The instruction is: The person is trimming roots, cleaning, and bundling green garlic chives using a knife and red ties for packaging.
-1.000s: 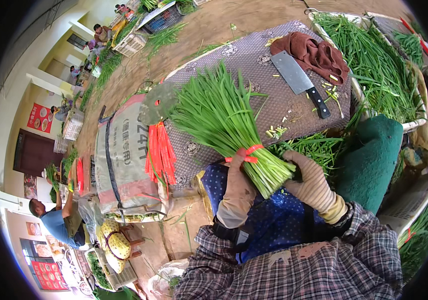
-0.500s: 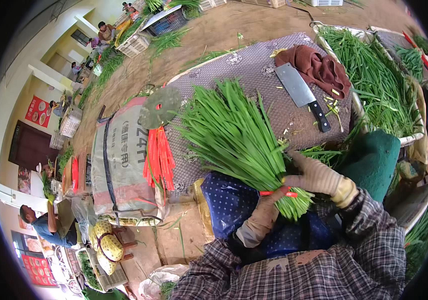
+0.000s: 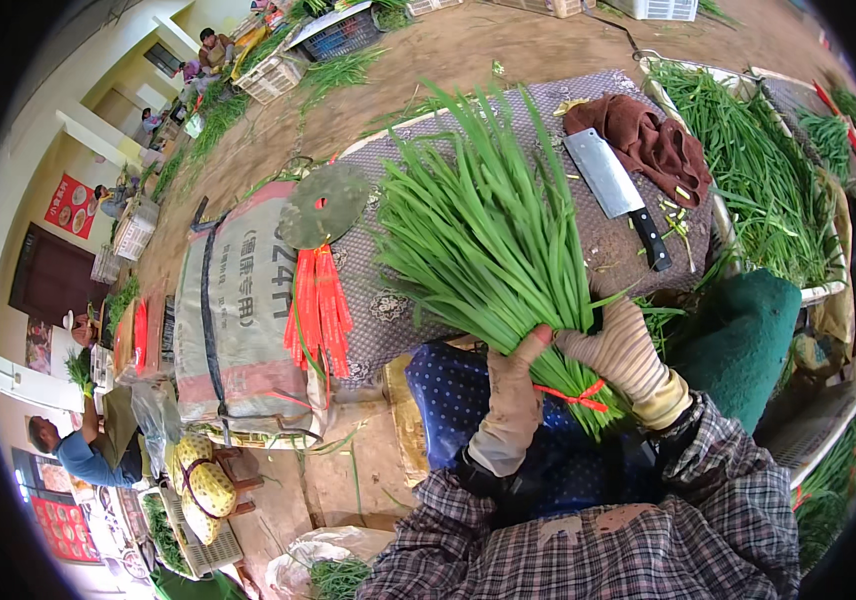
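A large bundle of green chives fans out over the near part of the patterned table cover, its cut ends toward me. Around its lower stalks runs a red tie. My left hand, in a worn glove, is wrapped round the left side of the stalks just above the tie. My gloved right hand grips the right side at about the same height. Right of the leaves lies a cleaver with a black handle, beside a crumpled brown cloth.
Red strips hang below a round metal disc at the table's left, over a grey sack. A basket of loose chives stands right. Nearby are a green-covered knee, a yellow stool cushion and a person in blue.
My left hand has shifted from the tie to the stalks above it, and my right hand has closed farther round them. The bundle stands slightly more upright.
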